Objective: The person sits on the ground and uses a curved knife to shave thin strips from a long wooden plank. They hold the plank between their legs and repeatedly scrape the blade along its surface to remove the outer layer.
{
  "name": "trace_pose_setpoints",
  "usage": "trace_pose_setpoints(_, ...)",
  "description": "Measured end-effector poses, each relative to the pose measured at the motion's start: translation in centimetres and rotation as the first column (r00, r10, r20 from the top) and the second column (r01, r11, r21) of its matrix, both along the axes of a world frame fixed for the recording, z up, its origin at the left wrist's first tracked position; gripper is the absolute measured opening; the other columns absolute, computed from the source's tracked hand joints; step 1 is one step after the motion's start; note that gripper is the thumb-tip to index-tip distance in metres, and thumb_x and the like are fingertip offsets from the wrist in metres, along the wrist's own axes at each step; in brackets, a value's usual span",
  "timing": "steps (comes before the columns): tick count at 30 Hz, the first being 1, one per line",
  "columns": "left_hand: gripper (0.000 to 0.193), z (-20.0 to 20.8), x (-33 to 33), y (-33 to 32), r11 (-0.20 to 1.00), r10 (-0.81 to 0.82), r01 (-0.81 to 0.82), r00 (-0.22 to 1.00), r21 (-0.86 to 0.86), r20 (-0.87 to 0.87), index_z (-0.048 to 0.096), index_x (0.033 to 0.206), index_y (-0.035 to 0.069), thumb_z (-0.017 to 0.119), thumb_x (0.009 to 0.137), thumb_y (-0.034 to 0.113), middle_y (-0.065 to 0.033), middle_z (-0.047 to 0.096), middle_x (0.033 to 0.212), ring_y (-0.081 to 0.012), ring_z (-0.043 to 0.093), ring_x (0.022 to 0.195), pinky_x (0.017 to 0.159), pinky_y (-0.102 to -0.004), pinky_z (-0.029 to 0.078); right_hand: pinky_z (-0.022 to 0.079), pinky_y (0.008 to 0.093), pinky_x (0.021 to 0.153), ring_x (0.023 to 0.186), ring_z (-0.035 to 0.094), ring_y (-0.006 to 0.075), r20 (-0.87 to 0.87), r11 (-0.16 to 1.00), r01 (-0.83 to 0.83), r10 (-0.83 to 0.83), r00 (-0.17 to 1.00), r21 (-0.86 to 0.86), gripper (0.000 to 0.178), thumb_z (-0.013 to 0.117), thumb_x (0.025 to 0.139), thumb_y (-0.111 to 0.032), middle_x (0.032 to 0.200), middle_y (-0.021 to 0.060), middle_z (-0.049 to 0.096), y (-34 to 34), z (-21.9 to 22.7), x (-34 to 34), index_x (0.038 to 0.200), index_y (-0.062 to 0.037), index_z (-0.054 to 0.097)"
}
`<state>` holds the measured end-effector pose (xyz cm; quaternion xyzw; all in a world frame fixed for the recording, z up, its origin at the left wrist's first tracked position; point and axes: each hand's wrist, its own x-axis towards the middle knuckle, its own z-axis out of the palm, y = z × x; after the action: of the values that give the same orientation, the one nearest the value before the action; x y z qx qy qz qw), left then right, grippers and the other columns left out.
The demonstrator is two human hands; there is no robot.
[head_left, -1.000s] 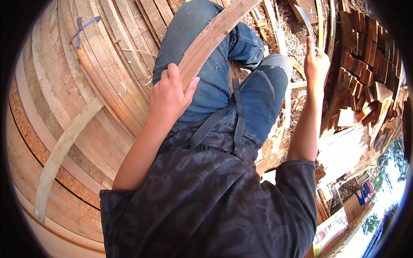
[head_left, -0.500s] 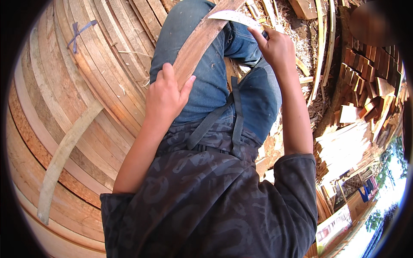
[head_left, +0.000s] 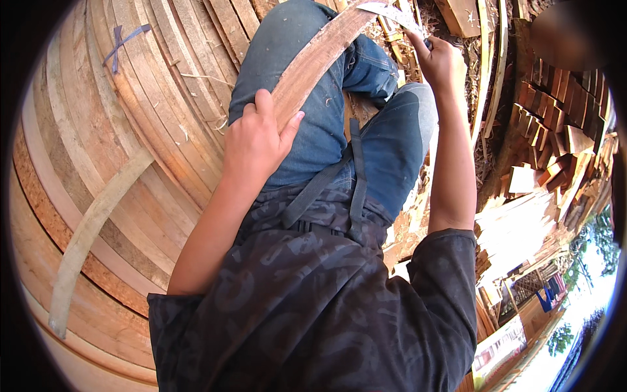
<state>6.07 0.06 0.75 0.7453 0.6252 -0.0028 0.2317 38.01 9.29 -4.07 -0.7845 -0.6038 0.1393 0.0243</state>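
Observation:
A long, bark-brown strip of wood (head_left: 318,65) lies slantwise across my left thigh, its far end running out past the knee. My left hand (head_left: 260,138) grips its near end, with the thumb along one edge. In my right hand (head_left: 443,64) is a curved knife (head_left: 390,13) with a pale blade, held by a dark handle that the fingers mostly cover. The blade rests against the wood near the far end; how deep its edge sits cannot be made out.
Planks (head_left: 85,163) are laid side by side on the left, with a loose curved strip (head_left: 98,228) and a dark tied band (head_left: 117,47) on them. Stacked cut wood pieces (head_left: 555,130) stand at the right. Shavings and long offcuts (head_left: 484,72) lie beyond my right hand.
My right hand has moved the knife away from me and to the right, along the wood toward its far end. My left hand still grips the near end, having shifted only slightly.

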Motion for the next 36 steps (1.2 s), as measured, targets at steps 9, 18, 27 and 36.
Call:
trace_pose_setpoints(9,0.054,-0.2,-0.4,-0.1,0.999,0.009,-0.009,1.000,-0.035,0.011,0.044,0.102,-0.001,0.062,0.090,0.048,-0.0254,0.062,0.077,-0.0414,0.067,0.067,0.055,-0.0467,0.055,0.051,0.0440,0.059,0.061,0.065,0.0361,-0.119,1.000,-0.028,0.029,0.992,0.007,0.069,0.054,0.086,-0.067,0.061,0.0195,0.063,-1.5,0.7,-1.1,0.066,-0.0018,0.066)
trace_pose_setpoints(18,0.054,-0.2,-0.5,0.1,1.000,0.014,-0.013,0.999,-0.028,0.038,0.045,0.100,-0.001,0.063,0.089,0.049,-0.0248,0.062,0.076,-0.0414,0.067,0.066,0.054,-0.0467,0.055,0.052,0.0446,0.061,0.062,0.066,0.0358,0.032,1.000,0.003,-0.002,0.999,-0.010,0.073,0.048,0.089,-0.068,0.063,0.0193,0.064,-0.5,0.7,-0.6,0.070,-0.0003,0.067)
trace_pose_setpoints(27,0.055,-0.7,-0.5,0.0,1.000,0.001,-0.001,1.000,0.001,0.026,0.045,0.102,-0.001,0.064,0.088,0.049,-0.0245,0.062,0.075,-0.0404,0.066,0.065,0.054,-0.0458,0.055,0.051,0.0470,0.072,0.074,0.067,0.0400,-0.075,0.979,0.205,-0.206,0.976,-0.022,0.069,0.052,0.089,-0.065,0.073,0.0241,0.066,-1.1,-0.1,2.1,0.080,0.0009,0.071)
trace_pose_setpoints(36,0.052,-0.2,-1.0,0.5,1.000,-0.006,0.008,0.995,-0.021,0.095,0.045,0.100,-0.001,0.064,0.089,0.046,-0.0264,0.063,0.074,-0.0412,0.067,0.067,0.056,-0.0462,0.055,0.044,0.0488,0.055,0.054,0.057,0.0432,-0.456,0.992,0.116,-0.123,0.881,-0.042,0.064,0.061,0.089,-0.054,0.054,0.0246,0.054,-7.3,0.1,-7.3,0.065,0.0053,0.062)
